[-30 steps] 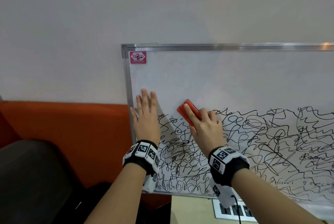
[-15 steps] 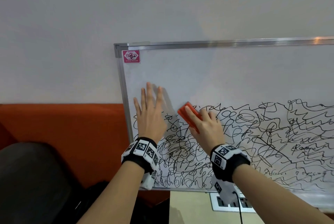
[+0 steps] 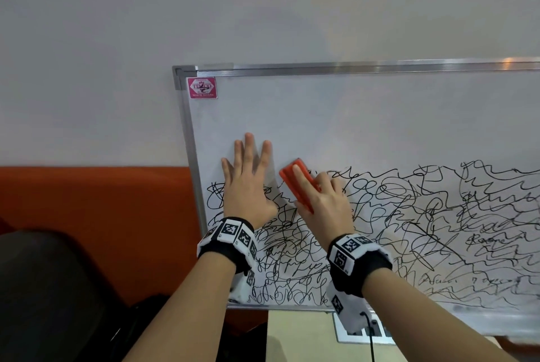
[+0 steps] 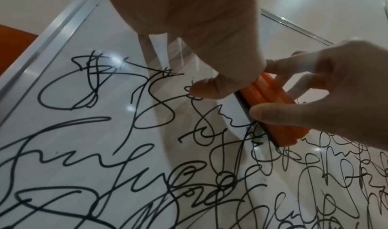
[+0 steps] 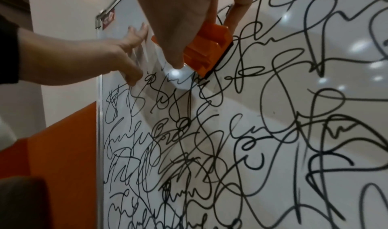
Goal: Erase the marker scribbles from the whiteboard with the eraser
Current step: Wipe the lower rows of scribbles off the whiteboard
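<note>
A metal-framed whiteboard [image 3: 365, 116] leans against the wall, its lower half thick with black marker scribbles [image 3: 409, 224] and its upper half bare. My right hand [image 3: 324, 204] grips an orange eraser [image 3: 298, 183] and holds its dark felt side against the board at the top edge of the scribbles. The eraser [image 4: 270, 106] also shows in the left wrist view, and in the right wrist view the eraser [image 5: 208, 53] sits tilted under my fingers. My left hand [image 3: 248, 183] lies flat on the board just left of it, fingers straight and spread.
A pink brand sticker [image 3: 202, 87] marks the board's top left corner. An orange backrest [image 3: 96, 215] runs behind the board's left side, with a dark seat [image 3: 43, 288] below. A white power strip [image 3: 365, 329] with a black cable lies on the tan surface under the board.
My left hand has slid from the board's left edge rightward and up, closer to the eraser. My right hand keeps the eraser on the scribbles' upper edge; the view has shifted slightly.
</note>
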The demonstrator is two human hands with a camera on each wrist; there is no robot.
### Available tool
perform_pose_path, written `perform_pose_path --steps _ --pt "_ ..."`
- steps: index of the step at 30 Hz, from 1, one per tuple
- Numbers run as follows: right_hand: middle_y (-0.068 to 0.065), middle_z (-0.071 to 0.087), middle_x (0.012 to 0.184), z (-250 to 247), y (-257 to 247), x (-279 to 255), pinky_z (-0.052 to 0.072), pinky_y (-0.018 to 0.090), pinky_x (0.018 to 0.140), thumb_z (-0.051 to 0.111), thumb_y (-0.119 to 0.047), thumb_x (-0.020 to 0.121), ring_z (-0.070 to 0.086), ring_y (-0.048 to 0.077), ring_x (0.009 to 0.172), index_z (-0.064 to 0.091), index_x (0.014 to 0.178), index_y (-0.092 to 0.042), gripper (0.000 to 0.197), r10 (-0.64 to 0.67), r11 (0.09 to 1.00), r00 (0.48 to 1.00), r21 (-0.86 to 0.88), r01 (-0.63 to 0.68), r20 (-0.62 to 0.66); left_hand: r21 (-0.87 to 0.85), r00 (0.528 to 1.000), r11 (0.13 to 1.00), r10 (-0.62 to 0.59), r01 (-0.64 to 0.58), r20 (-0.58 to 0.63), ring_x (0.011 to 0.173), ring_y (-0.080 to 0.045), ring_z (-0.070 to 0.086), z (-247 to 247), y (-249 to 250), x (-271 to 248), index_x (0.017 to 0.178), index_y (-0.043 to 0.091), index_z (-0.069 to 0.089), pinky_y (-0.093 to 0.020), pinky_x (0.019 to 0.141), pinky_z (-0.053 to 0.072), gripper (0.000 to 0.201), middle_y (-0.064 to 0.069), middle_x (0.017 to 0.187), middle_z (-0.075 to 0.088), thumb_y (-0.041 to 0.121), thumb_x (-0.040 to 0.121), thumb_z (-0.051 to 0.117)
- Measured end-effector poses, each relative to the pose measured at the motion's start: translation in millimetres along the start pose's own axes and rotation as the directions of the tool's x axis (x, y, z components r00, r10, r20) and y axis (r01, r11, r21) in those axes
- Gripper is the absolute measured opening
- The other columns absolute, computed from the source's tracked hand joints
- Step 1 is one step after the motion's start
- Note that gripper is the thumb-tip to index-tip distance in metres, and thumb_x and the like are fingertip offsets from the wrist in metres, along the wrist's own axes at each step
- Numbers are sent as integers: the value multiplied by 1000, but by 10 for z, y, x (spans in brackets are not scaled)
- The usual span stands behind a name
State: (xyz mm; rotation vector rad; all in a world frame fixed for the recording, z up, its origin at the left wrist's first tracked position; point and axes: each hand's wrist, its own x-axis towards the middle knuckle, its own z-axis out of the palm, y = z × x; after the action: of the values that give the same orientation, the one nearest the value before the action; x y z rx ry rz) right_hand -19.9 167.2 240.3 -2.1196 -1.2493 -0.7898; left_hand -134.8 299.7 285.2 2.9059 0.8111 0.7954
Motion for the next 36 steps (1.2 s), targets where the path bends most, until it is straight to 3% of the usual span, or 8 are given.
perform_pose_path --steps 2,5,10,15,20,25,29,36 --pt "11 56 109 36 17 -115 55 47 66 78 -28 79 52 31 95 36 148 -28 81 1 1000 1000 17 -1 15 14 1000 1000 -1 2 -14 147 -28 -32 10 5 -2 156 29 -22 -59 122 -2 129 -4 158 -39 22 65 70" --pt "9 55 108 46 100 -231 55 46 67 78 -27 81 50 29 94 37 150 -29 80 37 994 999 106 -37 1 7 1000 1000 6 -6 -24 147 -29 -33 16 6 -7 156 28 -20 -59 121 -5 123 -4 158 -40 45 76 72" --pt "8 52 113 -8 119 -21 53 39 68 78 -28 81 50 28 96 39 150 -30 79 148 979 986 154 -135 -75 -18 1000 1000 -8 8 -12 146 -28 -35 39 37 12 156 28 -20 -61 120 -7 129 -3 156 -42 67 74 71" --pt "10 56 108 78 205 -376 56 44 62 79 -27 79 51 28 91 34 150 -31 84 51 994 999 97 -51 -4 -27 999 1000 -14 13 -39 147 -28 -33 86 17 26 157 29 -19 -61 120 -5 123 -3 158 -39 69 78 66" --pt "8 52 110 -14 202 -148 52 38 64 80 -26 79 48 27 92 41 149 -26 80 160 980 983 132 -147 -93 -9 998 1000 -21 21 -55 147 -28 -32 116 17 29 156 29 -20 -58 121 -6 123 -4 159 -38 66 79 68" --pt "5 53 106 17 278 -364 55 41 62 83 -26 76 49 26 90 45 147 -26 80 115 990 990 93 -108 -82 -8 994 999 -35 35 -108 149 -29 -27 173 34 33 157 29 -18 -62 121 3 123 -5 161 -33 68 78 67" --pt "9 52 109 -59 299 -174 55 41 63 79 -29 81 51 30 93 41 149 -27 79 182 976 977 138 -167 -110 -20 986 998 -55 52 -155 151 -30 -22 200 82 22 159 26 -11 -58 122 1 124 -6 163 -29 85 71 54" --pt "8 52 112 17 467 -419 55 48 68 73 -31 84 49 27 93 32 152 -32 80 129 986 991 108 -124 -39 31 975 997 -59 67 -216 153 -35 -14 297 88 61 160 23 -6 -63 120 11 120 -12 165 -20 82 75 54"
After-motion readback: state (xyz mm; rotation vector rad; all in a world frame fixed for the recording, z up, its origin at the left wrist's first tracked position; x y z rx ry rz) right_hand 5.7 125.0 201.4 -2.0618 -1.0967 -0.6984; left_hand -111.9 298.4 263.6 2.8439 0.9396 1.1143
